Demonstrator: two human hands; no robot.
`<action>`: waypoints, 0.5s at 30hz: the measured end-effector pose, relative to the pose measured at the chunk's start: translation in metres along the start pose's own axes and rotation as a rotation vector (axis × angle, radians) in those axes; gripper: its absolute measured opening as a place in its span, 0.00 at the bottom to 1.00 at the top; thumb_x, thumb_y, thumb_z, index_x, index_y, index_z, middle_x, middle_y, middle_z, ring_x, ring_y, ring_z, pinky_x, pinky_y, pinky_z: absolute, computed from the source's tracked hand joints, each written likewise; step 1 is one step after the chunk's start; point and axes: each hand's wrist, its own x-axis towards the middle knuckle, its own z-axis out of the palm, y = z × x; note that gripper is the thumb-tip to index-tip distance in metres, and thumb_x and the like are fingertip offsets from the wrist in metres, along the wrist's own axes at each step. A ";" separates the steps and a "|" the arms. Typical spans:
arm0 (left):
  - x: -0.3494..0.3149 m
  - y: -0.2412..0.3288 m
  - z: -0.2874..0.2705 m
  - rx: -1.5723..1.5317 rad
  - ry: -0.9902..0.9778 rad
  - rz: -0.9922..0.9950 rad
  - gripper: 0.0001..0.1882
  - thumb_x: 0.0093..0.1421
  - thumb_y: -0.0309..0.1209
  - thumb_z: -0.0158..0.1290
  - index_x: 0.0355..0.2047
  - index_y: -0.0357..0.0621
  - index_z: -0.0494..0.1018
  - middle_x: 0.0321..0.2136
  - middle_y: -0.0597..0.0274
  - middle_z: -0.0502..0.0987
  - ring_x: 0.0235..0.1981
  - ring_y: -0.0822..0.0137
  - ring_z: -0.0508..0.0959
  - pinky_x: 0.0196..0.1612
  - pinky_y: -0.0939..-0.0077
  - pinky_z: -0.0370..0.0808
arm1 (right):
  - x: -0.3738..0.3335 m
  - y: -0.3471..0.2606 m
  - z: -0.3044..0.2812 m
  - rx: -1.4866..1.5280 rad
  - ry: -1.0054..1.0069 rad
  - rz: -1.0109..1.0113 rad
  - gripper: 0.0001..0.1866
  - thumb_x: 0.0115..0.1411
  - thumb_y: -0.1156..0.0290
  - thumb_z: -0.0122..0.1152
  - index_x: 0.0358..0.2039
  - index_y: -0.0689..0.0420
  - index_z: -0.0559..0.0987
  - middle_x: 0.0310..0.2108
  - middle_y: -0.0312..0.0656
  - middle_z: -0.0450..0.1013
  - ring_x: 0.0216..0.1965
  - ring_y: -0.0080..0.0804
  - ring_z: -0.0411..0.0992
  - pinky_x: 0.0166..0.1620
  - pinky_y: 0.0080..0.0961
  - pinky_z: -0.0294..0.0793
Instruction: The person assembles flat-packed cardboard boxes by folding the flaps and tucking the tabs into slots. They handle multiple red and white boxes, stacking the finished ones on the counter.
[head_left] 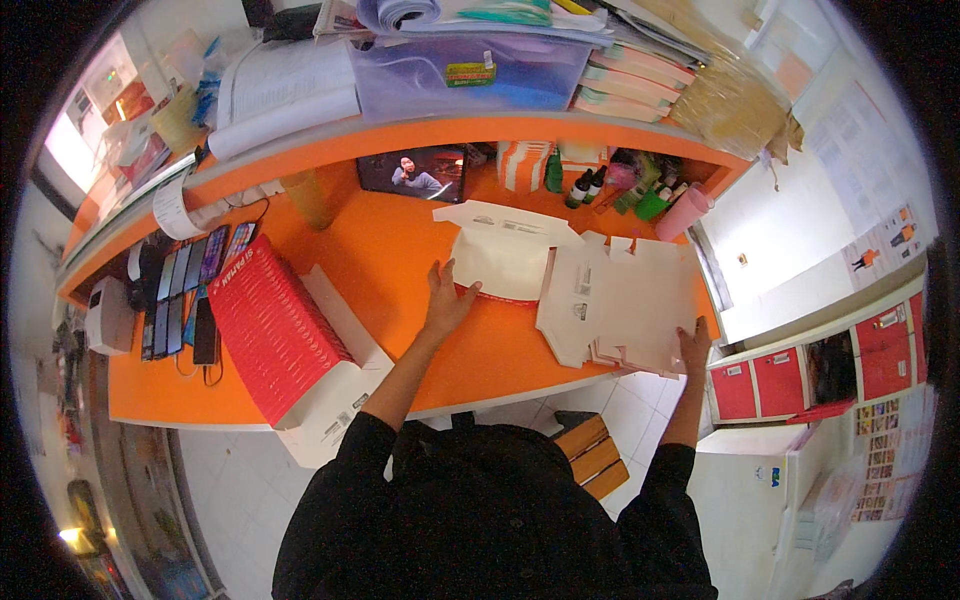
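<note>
Here, left fingers (437, 277) spread against carton (508, 264); right fingers (701, 331) at flat blanks (630, 290), grip unclear

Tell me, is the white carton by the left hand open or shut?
Open: the carton shows its white inside, and its far flap is spread away rather than closed over it.

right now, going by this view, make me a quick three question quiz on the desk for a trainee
1. Which hand is at the right edge of the flat white cardboard sheets?
2. True or false: the red cardboard stack lies to the left of the left hand.
3. Relative to the pink cup, the lit screen stands: a) to the right b) to the left c) inside it.

Key: 1. the right hand; 2. true; 3. b.
</note>
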 end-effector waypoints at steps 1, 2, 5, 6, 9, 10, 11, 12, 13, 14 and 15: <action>-0.002 0.009 -0.001 0.009 0.026 -0.004 0.35 0.57 0.42 0.54 0.58 0.34 0.54 0.59 0.37 0.46 0.59 0.41 0.55 0.58 0.59 0.61 | 0.002 0.011 -0.014 -0.003 0.049 -0.056 0.28 0.49 0.72 0.65 0.50 0.67 0.66 0.52 0.58 0.66 0.53 0.49 0.66 0.50 0.36 0.68; -0.005 0.020 -0.001 0.047 0.080 0.058 0.33 0.57 0.41 0.54 0.56 0.35 0.56 0.57 0.38 0.51 0.56 0.44 0.59 0.55 0.60 0.63 | 0.002 0.021 -0.024 -0.009 0.101 -0.111 0.28 0.51 0.71 0.63 0.51 0.67 0.66 0.53 0.57 0.64 0.54 0.49 0.65 0.51 0.35 0.67; -0.017 0.042 -0.029 0.023 0.115 0.122 0.26 0.57 0.40 0.55 0.50 0.36 0.64 0.49 0.45 0.64 0.48 0.54 0.69 0.47 0.65 0.70 | -0.018 -0.081 -0.074 0.338 -0.113 -0.081 0.22 0.58 0.71 0.56 0.51 0.64 0.64 0.48 0.53 0.67 0.50 0.40 0.66 0.50 0.33 0.66; -0.017 0.054 -0.028 -0.152 -0.011 0.108 0.24 0.57 0.40 0.55 0.47 0.36 0.66 0.45 0.47 0.68 0.44 0.58 0.72 0.44 0.67 0.71 | -0.035 -0.124 -0.101 0.321 -0.120 -0.080 0.22 0.59 0.71 0.55 0.51 0.64 0.64 0.48 0.53 0.67 0.50 0.40 0.66 0.51 0.32 0.65; -0.026 0.107 -0.009 -0.513 -0.341 0.178 0.20 0.59 0.41 0.53 0.43 0.37 0.70 0.36 0.57 0.75 0.34 0.67 0.76 0.38 0.75 0.73 | -0.060 -0.135 -0.121 0.175 -0.025 -0.082 0.23 0.60 0.70 0.53 0.54 0.64 0.64 0.50 0.53 0.67 0.50 0.41 0.66 0.51 0.34 0.65; -0.029 0.112 0.000 -0.551 -0.453 0.143 0.20 0.60 0.41 0.52 0.43 0.38 0.70 0.37 0.57 0.75 0.36 0.68 0.76 0.38 0.75 0.73 | -0.064 -0.134 -0.120 0.117 0.011 -0.099 0.23 0.60 0.69 0.53 0.54 0.63 0.64 0.50 0.53 0.67 0.49 0.42 0.67 0.51 0.35 0.66; -0.031 0.117 0.009 -0.587 -0.565 0.108 0.20 0.61 0.42 0.51 0.44 0.38 0.71 0.38 0.57 0.75 0.37 0.68 0.76 0.39 0.75 0.73 | -0.068 -0.134 -0.117 0.144 0.022 -0.088 0.22 0.60 0.69 0.53 0.53 0.64 0.65 0.49 0.53 0.68 0.49 0.42 0.67 0.51 0.35 0.66; -0.030 0.126 0.016 -0.624 -0.676 0.080 0.20 0.62 0.42 0.49 0.44 0.38 0.71 0.38 0.57 0.75 0.38 0.68 0.75 0.40 0.75 0.73 | -0.069 -0.133 -0.115 0.172 0.041 -0.081 0.21 0.60 0.69 0.53 0.52 0.64 0.66 0.48 0.52 0.68 0.48 0.42 0.67 0.50 0.35 0.66; -0.034 0.135 0.022 -0.698 -0.728 0.034 0.20 0.62 0.43 0.48 0.44 0.38 0.70 0.39 0.58 0.75 0.38 0.68 0.75 0.42 0.75 0.73 | -0.068 -0.132 -0.116 0.199 0.060 -0.073 0.20 0.60 0.68 0.53 0.51 0.64 0.67 0.46 0.52 0.69 0.48 0.42 0.67 0.50 0.35 0.66; -0.041 0.143 0.027 -0.771 -0.779 -0.014 0.20 0.63 0.43 0.47 0.45 0.39 0.70 0.39 0.59 0.75 0.39 0.68 0.75 0.43 0.74 0.73 | -0.074 -0.128 -0.122 0.246 0.102 -0.084 0.19 0.61 0.69 0.52 0.51 0.64 0.67 0.46 0.51 0.69 0.48 0.41 0.67 0.51 0.34 0.65; -0.048 0.152 0.025 -0.843 -0.828 -0.072 0.20 0.63 0.43 0.47 0.46 0.39 0.70 0.39 0.60 0.75 0.40 0.68 0.75 0.44 0.73 0.73 | -0.086 -0.122 -0.129 0.294 0.134 -0.092 0.18 0.62 0.70 0.51 0.51 0.64 0.67 0.45 0.50 0.69 0.49 0.39 0.66 0.51 0.33 0.64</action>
